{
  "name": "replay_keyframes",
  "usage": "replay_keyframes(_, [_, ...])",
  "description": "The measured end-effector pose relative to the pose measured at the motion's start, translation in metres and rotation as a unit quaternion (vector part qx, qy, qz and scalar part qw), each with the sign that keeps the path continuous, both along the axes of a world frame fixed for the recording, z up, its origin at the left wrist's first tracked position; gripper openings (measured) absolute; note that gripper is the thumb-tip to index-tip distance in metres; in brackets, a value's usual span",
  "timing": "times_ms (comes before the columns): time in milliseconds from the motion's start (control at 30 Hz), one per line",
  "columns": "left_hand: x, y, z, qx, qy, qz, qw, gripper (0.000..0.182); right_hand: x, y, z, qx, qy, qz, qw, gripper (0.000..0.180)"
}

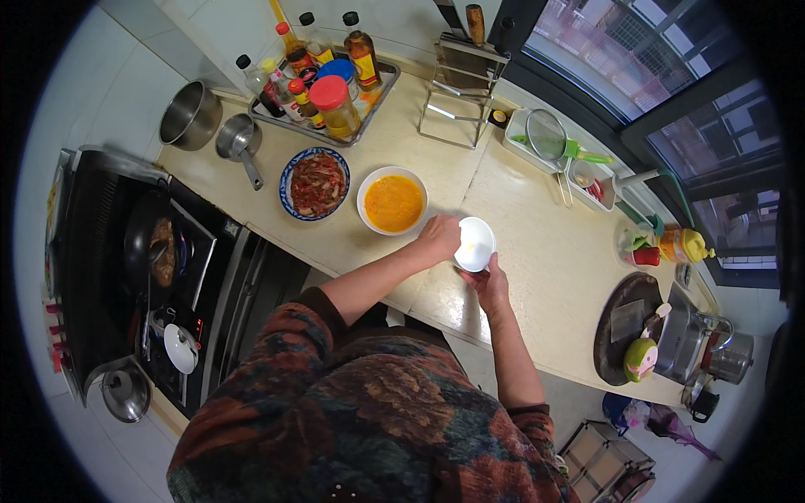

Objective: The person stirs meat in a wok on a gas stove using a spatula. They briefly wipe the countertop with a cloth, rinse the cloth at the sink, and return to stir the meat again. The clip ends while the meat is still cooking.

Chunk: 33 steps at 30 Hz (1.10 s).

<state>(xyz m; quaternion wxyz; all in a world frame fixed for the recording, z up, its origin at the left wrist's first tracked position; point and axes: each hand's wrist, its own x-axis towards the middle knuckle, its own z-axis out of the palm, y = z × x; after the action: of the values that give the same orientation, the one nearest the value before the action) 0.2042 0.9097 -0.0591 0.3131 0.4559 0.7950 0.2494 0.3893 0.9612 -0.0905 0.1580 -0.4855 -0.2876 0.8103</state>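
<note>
A small white bowl (475,244) is tilted above the counter's front part, with a little pale yellow matter inside. My right hand (489,284) holds it from below and at its right side, thumb on the outer wall. My left hand (440,239) is curled at the bowl's left rim, its fingertips hidden; whether it grips the rim or something small cannot be told. Just left of the hands stands a white bowl of beaten egg (394,204). Beyond that, a blue-patterned dish (284,192) holds sliced, seasoned meat.
At left, a wok (139,242) with food and a ladle sits on the stove. Sauce bottles crowd a metal tray (383,94) behind the bowls, near two steel pots (190,116). A knife rack (454,119) stands at the back. A round chopping board (607,352) lies right.
</note>
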Motion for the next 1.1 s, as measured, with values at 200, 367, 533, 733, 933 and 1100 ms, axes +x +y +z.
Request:
replay_keyframes(200, [0.004,-0.001,-0.027,0.048,0.001,0.000,0.999,0.027,0.000,-0.002,-0.012,0.067,-0.043,-0.006,0.997,0.039])
replay_keyframes(367, [0.016,0.016,-0.017,0.082,-0.003,0.010,0.997,0.044,0.004,0.014,-0.020,0.083,-0.065,-0.056,0.993,0.033])
replay_keyframes(533, [0.046,0.030,0.005,0.108,0.004,-0.012,0.994,0.064,0.018,0.049,-0.022,0.066,-0.058,-0.120,0.989,0.031])
replay_keyframes(733, [0.067,0.023,-0.012,0.102,-0.059,-0.065,0.991,0.064,0.047,0.106,-0.037,0.095,-0.045,-0.213,0.971,0.031])
replay_keyframes(933, [0.056,-0.004,-0.043,0.009,-0.126,-0.007,0.992,0.057,0.081,0.164,-0.046,0.088,-0.037,-0.285,0.954,0.045])
replay_keyframes(1100, [0.052,-0.032,-0.054,-0.006,-0.100,0.009,0.995,0.052,0.098,0.185,-0.055,0.077,-0.042,-0.259,0.962,0.055])
